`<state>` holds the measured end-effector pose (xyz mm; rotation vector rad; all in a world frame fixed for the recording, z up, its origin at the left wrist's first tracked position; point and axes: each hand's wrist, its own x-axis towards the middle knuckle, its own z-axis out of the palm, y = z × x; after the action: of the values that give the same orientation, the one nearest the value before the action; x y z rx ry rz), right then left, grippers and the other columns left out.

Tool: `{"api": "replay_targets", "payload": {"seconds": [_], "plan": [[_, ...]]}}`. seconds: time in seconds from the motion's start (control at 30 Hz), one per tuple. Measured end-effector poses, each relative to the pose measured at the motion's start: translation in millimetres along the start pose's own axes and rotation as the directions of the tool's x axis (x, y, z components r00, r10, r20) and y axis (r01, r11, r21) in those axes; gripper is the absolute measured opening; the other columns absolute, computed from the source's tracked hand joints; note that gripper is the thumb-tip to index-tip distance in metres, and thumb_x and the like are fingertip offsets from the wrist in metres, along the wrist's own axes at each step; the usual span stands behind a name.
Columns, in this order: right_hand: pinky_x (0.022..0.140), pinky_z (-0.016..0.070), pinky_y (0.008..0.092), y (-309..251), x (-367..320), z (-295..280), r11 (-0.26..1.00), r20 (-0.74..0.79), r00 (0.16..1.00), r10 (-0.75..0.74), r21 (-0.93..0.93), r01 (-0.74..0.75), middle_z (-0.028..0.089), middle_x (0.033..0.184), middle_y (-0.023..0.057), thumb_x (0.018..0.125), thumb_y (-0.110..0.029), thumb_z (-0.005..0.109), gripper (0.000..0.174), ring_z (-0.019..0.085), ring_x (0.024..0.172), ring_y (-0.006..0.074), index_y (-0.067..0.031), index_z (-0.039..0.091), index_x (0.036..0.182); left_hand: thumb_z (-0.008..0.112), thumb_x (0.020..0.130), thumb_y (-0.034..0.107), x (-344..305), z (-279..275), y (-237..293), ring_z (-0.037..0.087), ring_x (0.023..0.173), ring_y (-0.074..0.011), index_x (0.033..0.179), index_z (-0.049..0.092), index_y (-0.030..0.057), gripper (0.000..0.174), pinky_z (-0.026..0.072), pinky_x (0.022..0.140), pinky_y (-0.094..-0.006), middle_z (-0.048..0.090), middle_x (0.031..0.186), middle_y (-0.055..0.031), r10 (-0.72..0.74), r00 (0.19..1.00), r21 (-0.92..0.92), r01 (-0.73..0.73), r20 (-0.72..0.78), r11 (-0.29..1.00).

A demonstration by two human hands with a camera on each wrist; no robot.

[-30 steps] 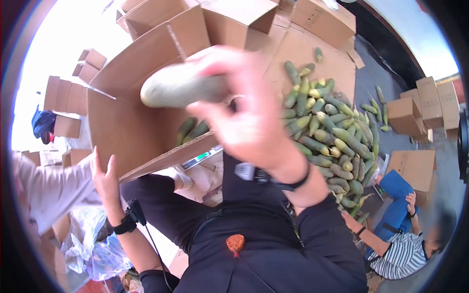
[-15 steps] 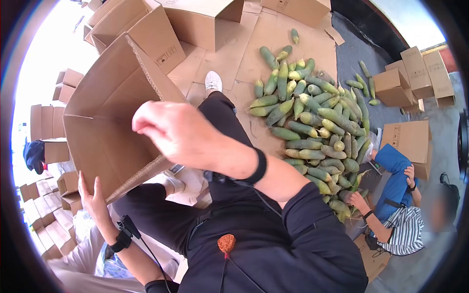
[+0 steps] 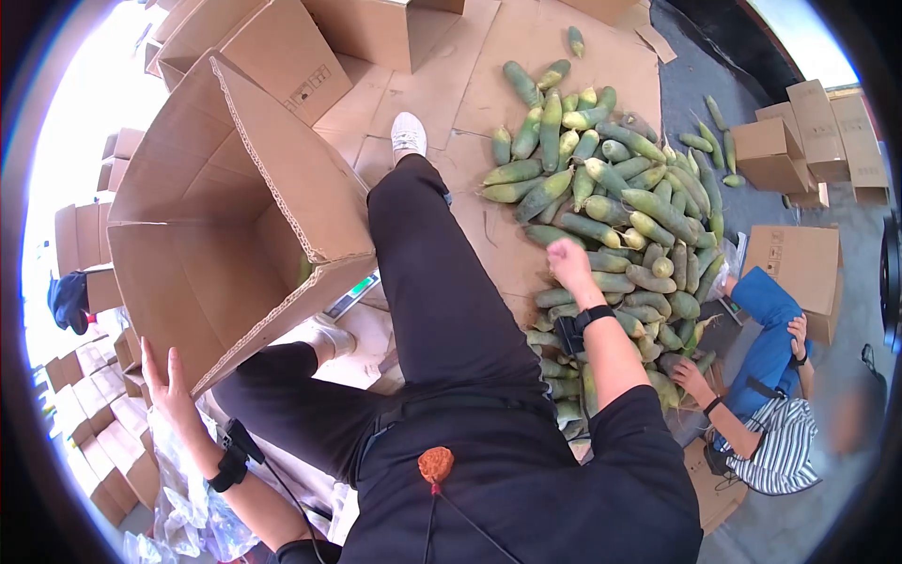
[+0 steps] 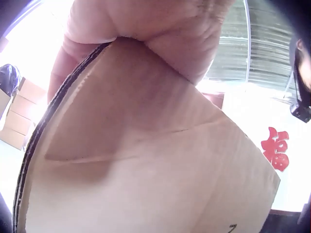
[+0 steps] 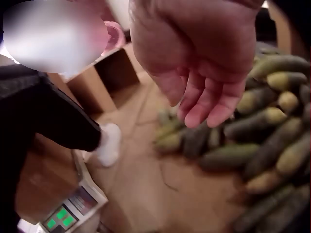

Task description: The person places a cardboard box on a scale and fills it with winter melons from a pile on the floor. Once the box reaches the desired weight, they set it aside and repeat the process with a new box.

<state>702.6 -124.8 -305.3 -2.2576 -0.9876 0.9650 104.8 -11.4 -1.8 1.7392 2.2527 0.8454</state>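
With its mouth facing me, a cardboard box [image 3: 324, 193] stands tilted at the left, and a bit of green radish [image 3: 305, 269] shows inside. My left hand [image 3: 172, 399] grips the box's near edge, the cardboard wall [image 4: 160, 170] lying between thumb and fingers in the left wrist view. Over the left side of a heap of green radishes [image 3: 660, 218] is my right hand [image 3: 570, 265]. Its fingers are loosely curled and hold nothing, as the right wrist view shows, where radishes [image 5: 233, 156] lie behind and below them.
A scale with a green display [image 3: 352, 293] is partly hidden under the box. Other cartons [image 3: 282, 61] stand at the back left, and more boxes [image 3: 766, 155] at the right. Another person in a striped shirt [image 3: 775, 446] sits by the heap, one hand on the radishes.
A second ago my right hand held a radish over the box; half a second ago it was at the box's mouth. Now it is over the heap, holding nothing. My left hand stays on the box.
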Motion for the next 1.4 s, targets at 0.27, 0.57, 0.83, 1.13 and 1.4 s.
{"api": "replay_targets", "payload": {"seconds": [0.27, 0.57, 0.83, 1.13, 1.4], "plan": [[0.082, 0.0490, 0.0396, 86, 15, 12, 0.939, -0.072, 0.951, 0.302, -0.153, -0.309, 0.066, 0.091, 0.0188, 0.077, -0.008, 0.060, 0.016, 0.063, 0.090, 0.0337, -0.0059, 0.065, 0.092, 0.056, 0.092, 0.024, -1, -2, 6, 0.033, 0.133, -0.0252, 0.139, 0.040, 0.0041, 0.054, 0.0242, 0.110, -0.0361, 0.038, 0.144, -0.0140, -0.056, 0.998, -0.037, 0.057, 0.038, 0.998], [0.085, 0.0484, 0.0352, 29, 149, -17, 0.978, -0.183, 0.967, 0.175, -0.078, -0.192, 0.066, 0.102, 0.0175, 0.076, -0.010, 0.063, 0.031, 0.063, 0.097, 0.0292, -0.0044, 0.061, 0.107, 0.053, 0.093, 0.021, -2, -3, 19, 0.032, 0.134, -0.0241, 0.140, 0.038, 0.0036, 0.053, 0.0224, 0.111, -0.0358, 0.037, 0.145, -0.0127, -0.100, 0.993, 0.034, 0.098, 0.058, 0.995], [0.070, 0.0536, 0.0371, -12, 234, -17, 0.469, 0.127, 0.876, 0.466, 0.804, -0.366, 0.054, 0.110, 0.0127, 0.087, 0.001, 0.053, 0.044, 0.062, 0.088, 0.0259, -0.0029, 0.040, 0.130, 0.051, 0.092, 0.014, -2, -2, 24, 0.027, 0.138, -0.0230, 0.142, 0.033, 0.0026, 0.055, 0.0190, 0.112, -0.0350, 0.032, 0.148, -0.0114, -0.177, 0.980, -0.012, 0.179, 0.093, 0.984], [0.100, 0.0455, 0.0442, 5, 250, -15, 0.235, -0.019, 0.873, 0.488, 0.966, -0.111, 0.040, 0.131, 0.0281, 0.093, 0.003, 0.039, 0.038, 0.046, 0.122, 0.0397, 0.0157, 0.031, 0.129, 0.050, 0.091, 0.014, 1, -5, 22, 0.026, 0.138, -0.0237, 0.143, 0.033, 0.0033, 0.055, 0.0179, 0.112, -0.0359, 0.031, 0.149, -0.0112, -0.168, 0.978, 0.012, 0.168, 0.122, 0.986], [0.055, 0.0522, 0.0312, 41, 170, -26, 0.339, 0.120, 0.798, 0.591, 0.861, -0.380, 0.060, 0.068, 0.0057, 0.092, -0.008, 0.045, 0.010, 0.061, 0.062, 0.0194, -0.0043, 0.055, 0.090, 0.051, 0.091, 0.014, -1, -2, 28, 0.029, 0.136, -0.0239, 0.142, 0.035, 0.0034, 0.054, 0.0188, 0.112, -0.0360, 0.034, 0.147, -0.0125, -0.151, 0.984, 0.045, 0.147, 0.093, 0.988]]}}
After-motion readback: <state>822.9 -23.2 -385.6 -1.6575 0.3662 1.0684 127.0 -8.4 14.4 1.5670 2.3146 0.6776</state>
